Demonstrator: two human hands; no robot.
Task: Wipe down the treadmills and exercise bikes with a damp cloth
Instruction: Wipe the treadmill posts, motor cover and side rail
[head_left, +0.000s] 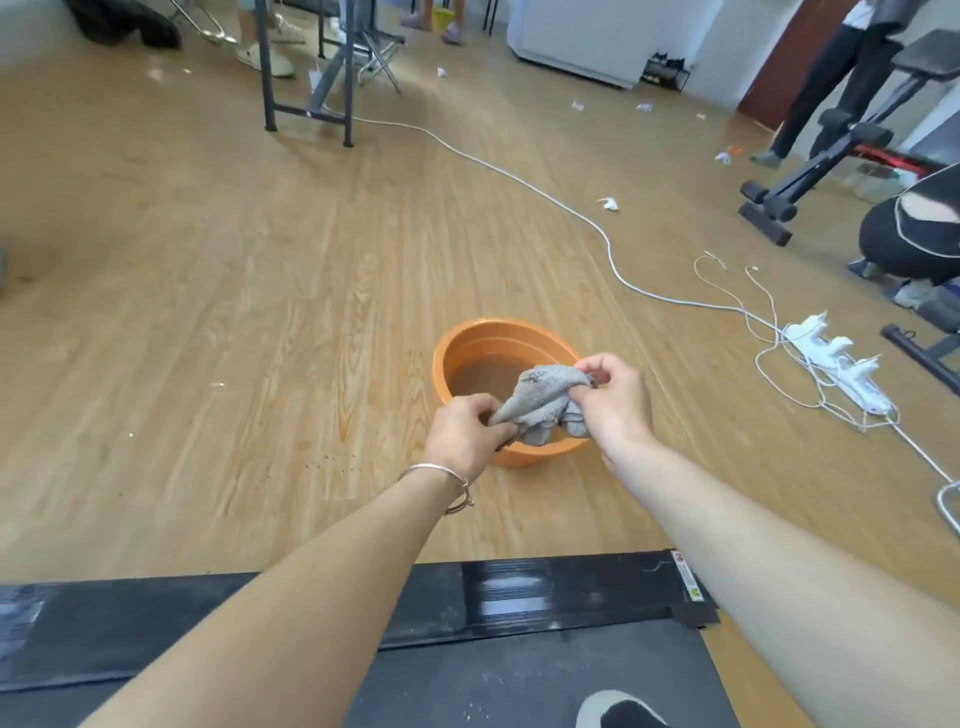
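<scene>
Above the orange basin (457, 358) on the wooden floor (234, 291), both forearms stretch forward from the bottom of the view, roughly parallel and converging slightly toward the basin. At the left wrist sits a thin bracelet (441, 480). The left hand (465, 434) has its fingers curled, pinching the lower end of a grey cloth (543, 402) near the basin's near rim. The right hand (615, 397) is turned with the thumb side up, fingers bent around the cloth's upper end, held a little higher than the left. Between the 2 hands the cloth hangs bunched and wrinkled, over the murky brown water (483, 371) in the basin. Just below the arms lies the black deck of a treadmill (519, 603), its edge nearest the basin, with a shoe (618, 712) showing on it at the bottom edge. A white cable (519, 176) runs across the floor to a power strip (841, 371) at the right.
</scene>
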